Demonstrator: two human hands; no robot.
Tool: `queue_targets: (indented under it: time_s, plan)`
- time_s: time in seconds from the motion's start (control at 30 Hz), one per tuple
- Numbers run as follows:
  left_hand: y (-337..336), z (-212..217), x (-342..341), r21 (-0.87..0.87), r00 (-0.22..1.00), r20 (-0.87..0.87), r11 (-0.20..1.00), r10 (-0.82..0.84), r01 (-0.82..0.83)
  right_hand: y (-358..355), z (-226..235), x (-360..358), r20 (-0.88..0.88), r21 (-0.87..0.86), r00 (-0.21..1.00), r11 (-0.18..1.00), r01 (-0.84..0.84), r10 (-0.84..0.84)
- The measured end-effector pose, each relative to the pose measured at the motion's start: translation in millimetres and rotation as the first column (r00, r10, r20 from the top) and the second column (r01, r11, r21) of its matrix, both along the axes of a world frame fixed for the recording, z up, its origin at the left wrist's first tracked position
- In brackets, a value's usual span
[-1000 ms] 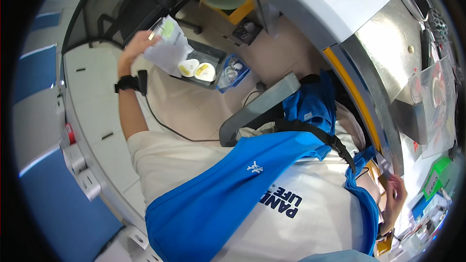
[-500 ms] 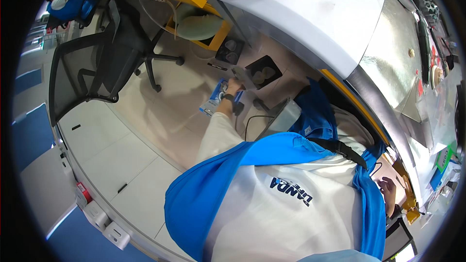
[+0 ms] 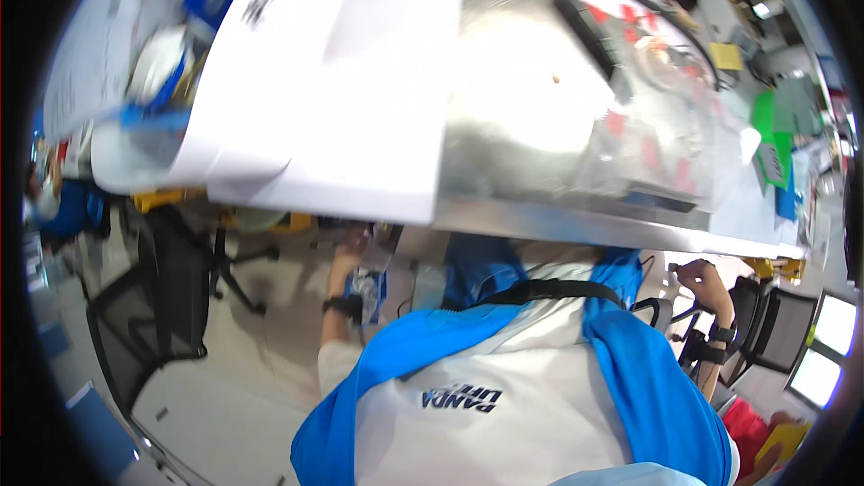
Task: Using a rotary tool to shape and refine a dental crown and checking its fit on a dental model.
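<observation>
View: swung since the earlier frame; I now see the table (image 3: 504, 153) across the top.
White sheet (image 3: 378, 117): on the table's left.
Right grip (image 3: 702, 281): below the table edge, fingers curled; whether clamped, I can't tell.
Blue container (image 3: 371, 288): on the floor (image 3: 283, 306).
Left grip (image 3: 351, 247): near it, blurred; apart or together, I can't tell.

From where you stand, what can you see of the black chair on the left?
The black chair stands on the pale floor, left of the person's left hand, which does not touch it. Its broad backrest looks like dark mesh in a thin frame, perhaps plastic. Black legs spread out low down, with what look like casters at their ends. The chair appears to lean, though the wide lens bends shapes. Blur hides finer detail.
</observation>
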State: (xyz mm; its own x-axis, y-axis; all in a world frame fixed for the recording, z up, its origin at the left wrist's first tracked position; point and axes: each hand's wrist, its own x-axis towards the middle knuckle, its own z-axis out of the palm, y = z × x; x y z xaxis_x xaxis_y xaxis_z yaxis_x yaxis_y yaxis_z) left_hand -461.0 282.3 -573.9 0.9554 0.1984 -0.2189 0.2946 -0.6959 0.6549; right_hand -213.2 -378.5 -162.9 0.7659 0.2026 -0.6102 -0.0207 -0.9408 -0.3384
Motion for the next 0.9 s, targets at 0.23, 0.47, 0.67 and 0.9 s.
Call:
queue_targets:
  time_s: [0.23, 0.47, 0.67, 0.9]
  plan:
    - [-97.7, 444.8, 130.3, -0.452, 0.718, -0.456, 0.832, -0.526, 0.322, 56.7, 146.0, 47.1, -0.035, 0.435, 0.997, 0.899, -0.047, 0.069]
    - [-139.0, 552.3, 270.3, -0.417, 0.834, 0.32, 0.723, -0.45, 0.55, 78.5, 111.1, 161.3, 0.616, 0.272, 0.784, 0.955, -0.119, -0.078]
    - [-188.9, 548.3, 383.6, -0.364, 0.908, 0.337, 0.854, -0.25, 0.371, 87.2, 117.5, 206.0, 0.601, 0.296, 0.779, 0.955, -0.01, -0.178]
    - [-216.6, 514.8, 425.6, 0.416, 0.558, 0.01, 0.511, -0.83, 0.753, 56.1, 109.9, 209.8, 0.495, 0.455, 0.839, 0.89, -0.031, -0.224]
